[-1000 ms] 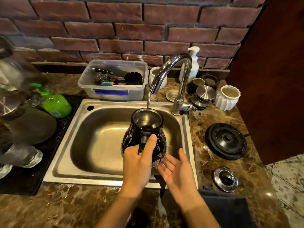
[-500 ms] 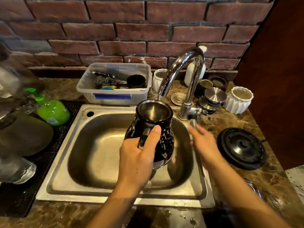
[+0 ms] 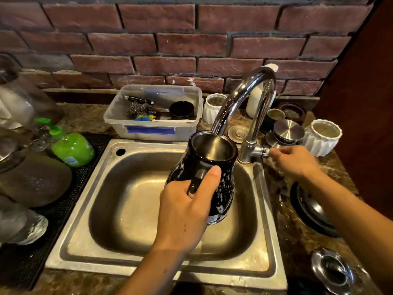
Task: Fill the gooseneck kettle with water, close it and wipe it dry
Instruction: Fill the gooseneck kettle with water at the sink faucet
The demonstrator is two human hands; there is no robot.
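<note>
Your left hand (image 3: 182,211) grips the black speckled gooseneck kettle (image 3: 225,188) by its handle, above the steel sink (image 3: 131,209), mouth just under the outlet of the faucet (image 3: 241,92). Its long axis stands near upright, open mouth tipped slightly toward you; bare steel shows inside. Your right hand (image 3: 294,161) pinches the faucet's side knob (image 3: 265,150). Behind the sink, a clear plastic tub (image 3: 187,133) holds a steel scourer (image 3: 141,109) and a black cup (image 3: 181,110).
</note>
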